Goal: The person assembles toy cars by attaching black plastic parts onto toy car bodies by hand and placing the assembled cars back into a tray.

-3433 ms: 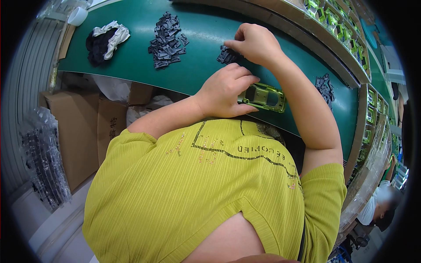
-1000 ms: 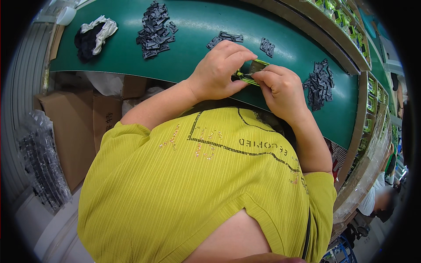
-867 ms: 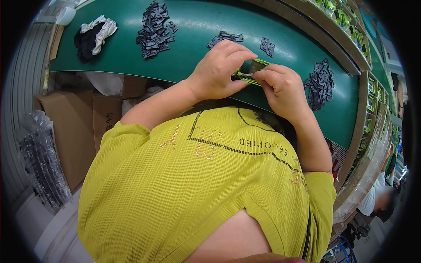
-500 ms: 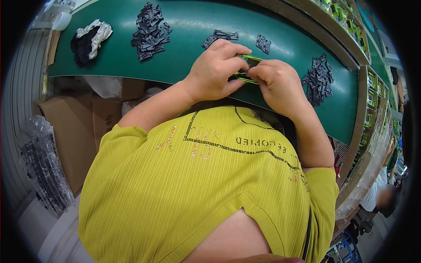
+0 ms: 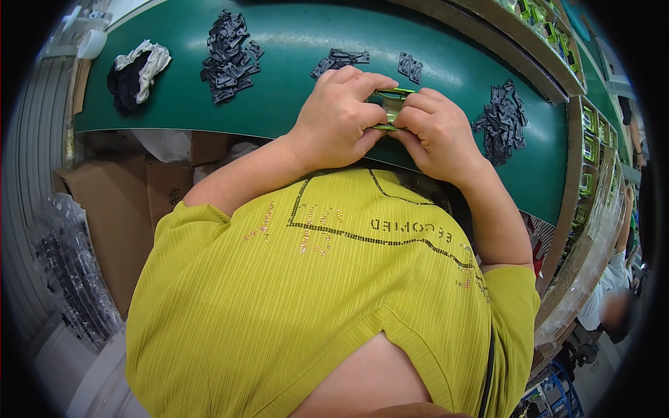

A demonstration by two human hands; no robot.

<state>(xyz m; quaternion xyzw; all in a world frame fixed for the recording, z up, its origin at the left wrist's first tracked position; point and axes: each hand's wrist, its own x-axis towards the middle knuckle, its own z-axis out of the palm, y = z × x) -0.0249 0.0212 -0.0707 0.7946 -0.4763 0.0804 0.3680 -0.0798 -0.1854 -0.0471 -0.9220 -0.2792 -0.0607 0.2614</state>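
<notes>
My left hand (image 5: 336, 115) and my right hand (image 5: 440, 132) hold a small bright green frame-like part (image 5: 393, 104) between them, over the near edge of the green table (image 5: 300, 97). The left fingers and thumb close on its left side, and the right fingers and thumb pinch its right side. Its middle shows between my fingertips; both its ends are hidden by my hands. Just beyond my hands lie a few black plastic pieces (image 5: 339, 60) and a smaller black cluster (image 5: 410, 67).
A large heap of black pieces (image 5: 227, 63) lies left, another heap (image 5: 502, 122) right. Black and white cloth (image 5: 132, 76) is at the far left. A long tray edge (image 5: 502, 49) borders the right. Cardboard boxes (image 5: 111, 216) and a plastic bag of black parts (image 5: 77, 272) sit below left.
The right fingers have moved off the middle of the green part towards its right side, and the left fingers have shifted, so more of its middle shows. The view has shifted slightly.
</notes>
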